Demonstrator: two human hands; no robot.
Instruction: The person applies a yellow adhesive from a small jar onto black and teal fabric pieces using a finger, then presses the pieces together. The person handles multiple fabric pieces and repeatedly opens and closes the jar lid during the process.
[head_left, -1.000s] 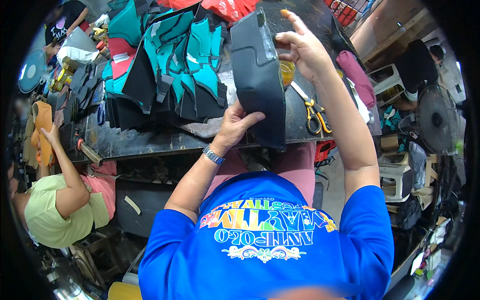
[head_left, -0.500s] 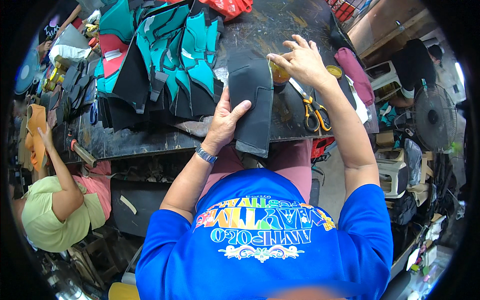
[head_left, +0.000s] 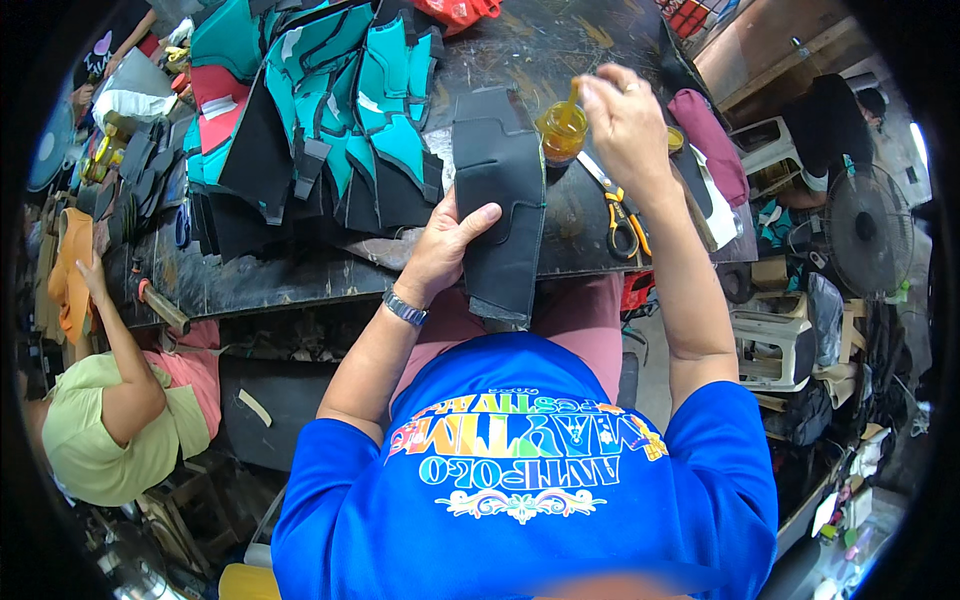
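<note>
**Crowded workshop, dark table (head_left: 575, 32), black panel (head_left: 495, 200) held across its near edge**

Around the table the room is packed: a standing fan (head_left: 868, 230) and pale plastic stools (head_left: 772, 350) to the right, a co-worker in a light green shirt (head_left: 120, 425) to the left. The tabletop is scuffed and worn. A broad heap of teal and black pieces (head_left: 340, 120) fills its left part; bare surface runs beyond the panel's far end.

The panel is long, matt and dark, with stepped seam lines, a short raised crease and a paler, rough near end. That end hangs past the table edge over the person's lap. Its left side lies near the heap, leaving little room there.

The left hand (head_left: 440, 245) grips the panel's left edge, thumb flat on top, fingers hidden beneath. The right hand (head_left: 628, 130) is curled, its thumb and fingers pinching a slim yellow stick (head_left: 571, 103). Black-and-orange-handled scissors (head_left: 622, 230) lie below that hand. The stick stands tilted in a small glass jar (head_left: 563, 135) of amber stuff, just beside the panel's right edge.
</note>
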